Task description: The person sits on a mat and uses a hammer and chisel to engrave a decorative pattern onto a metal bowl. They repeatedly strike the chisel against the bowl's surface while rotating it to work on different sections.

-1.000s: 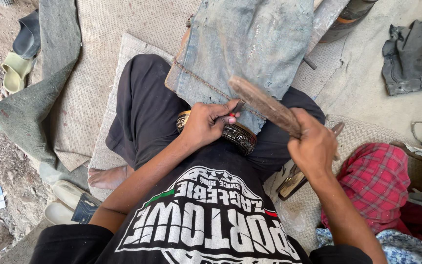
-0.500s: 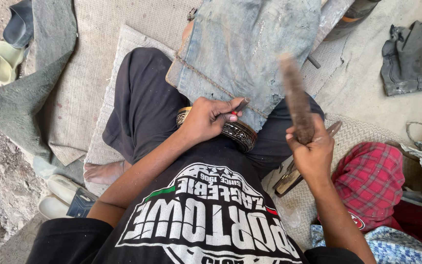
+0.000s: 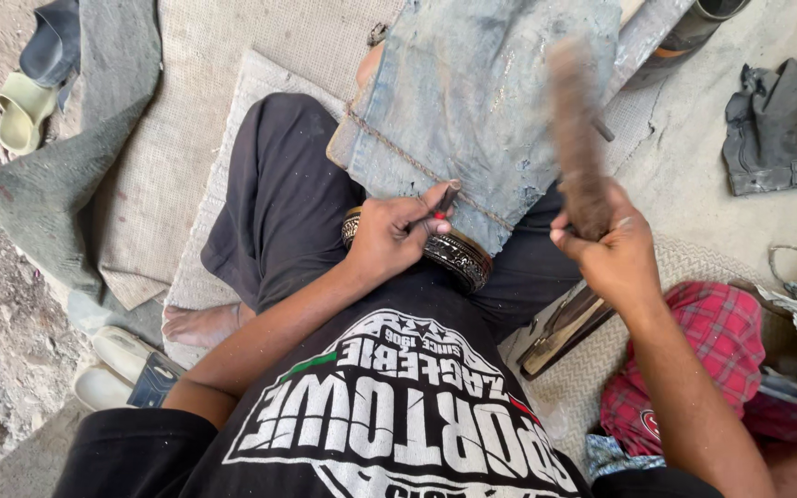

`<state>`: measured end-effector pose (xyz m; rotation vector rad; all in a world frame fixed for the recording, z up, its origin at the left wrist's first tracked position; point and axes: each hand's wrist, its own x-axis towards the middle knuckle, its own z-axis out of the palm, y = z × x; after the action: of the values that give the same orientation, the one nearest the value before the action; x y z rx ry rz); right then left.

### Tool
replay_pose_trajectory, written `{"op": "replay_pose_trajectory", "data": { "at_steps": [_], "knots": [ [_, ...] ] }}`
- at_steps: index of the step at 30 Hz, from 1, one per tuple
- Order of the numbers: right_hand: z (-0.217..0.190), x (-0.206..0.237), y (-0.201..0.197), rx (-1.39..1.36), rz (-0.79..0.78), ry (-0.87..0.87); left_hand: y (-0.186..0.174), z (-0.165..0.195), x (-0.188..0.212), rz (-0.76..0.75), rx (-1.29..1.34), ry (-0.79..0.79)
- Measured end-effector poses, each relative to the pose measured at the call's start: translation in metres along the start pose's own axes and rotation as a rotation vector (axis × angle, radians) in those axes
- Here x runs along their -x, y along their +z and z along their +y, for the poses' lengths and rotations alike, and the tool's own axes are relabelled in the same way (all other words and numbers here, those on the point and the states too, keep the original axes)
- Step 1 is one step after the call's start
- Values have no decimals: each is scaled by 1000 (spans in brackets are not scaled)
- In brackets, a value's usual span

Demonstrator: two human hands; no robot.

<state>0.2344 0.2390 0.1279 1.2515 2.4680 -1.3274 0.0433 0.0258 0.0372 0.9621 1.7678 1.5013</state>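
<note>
My left hand (image 3: 394,235) pinches a thin dark punch tool (image 3: 446,200) with a red band against an engraved metal bangle (image 3: 449,251). The bangle rests at the near edge of a denim-covered block (image 3: 491,101) on my lap. My right hand (image 3: 612,254) grips a brown wooden mallet stick (image 3: 576,138), raised upright and motion-blurred, to the right of the bangle. I sit cross-legged in dark trousers.
Woven mats (image 3: 186,138) lie under me. Sandals (image 3: 122,369) sit at lower left, a green slipper (image 3: 20,111) at upper left. A red plaid cloth (image 3: 721,350), a dark rag (image 3: 781,124) and flat wooden tools (image 3: 565,327) lie to the right.
The mallet stick swung from lying low across the bangle up to nearly vertical as my right hand lifted. My left hand kept the punch on the bangle.
</note>
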Motion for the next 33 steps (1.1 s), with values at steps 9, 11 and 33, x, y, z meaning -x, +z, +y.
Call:
{"op": "replay_pose_trajectory", "data": {
  "at_steps": [9,11,33],
  "knots": [
    [-21,-1,-3,378,59,-3,1,3,-7,-23,24,-11],
    [-20,-2,0,345,42,22,1,3,-7,-30,25,17],
    [-3,-10,34,268,105,-93,0,-6,-10,-85,73,-116]
  ]
}}
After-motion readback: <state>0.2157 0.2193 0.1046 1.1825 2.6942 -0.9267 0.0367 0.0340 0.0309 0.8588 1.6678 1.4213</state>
